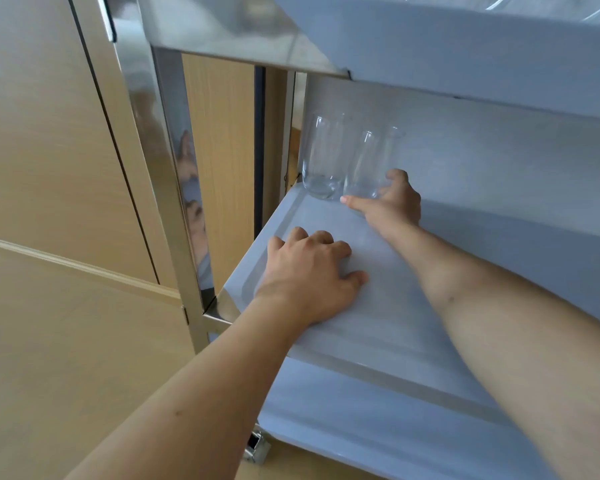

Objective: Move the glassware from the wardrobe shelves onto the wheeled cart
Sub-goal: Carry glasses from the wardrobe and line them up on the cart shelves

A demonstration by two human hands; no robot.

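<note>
On padded shelf (378,306), two clear tumblers (321,157).

Two glasses (347,161) on cart shelf (378,334)

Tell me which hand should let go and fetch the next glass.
Probably the right hand: its grip is on the nearer glass beside the far glass. The left hand rests on the cart shelf.
</note>
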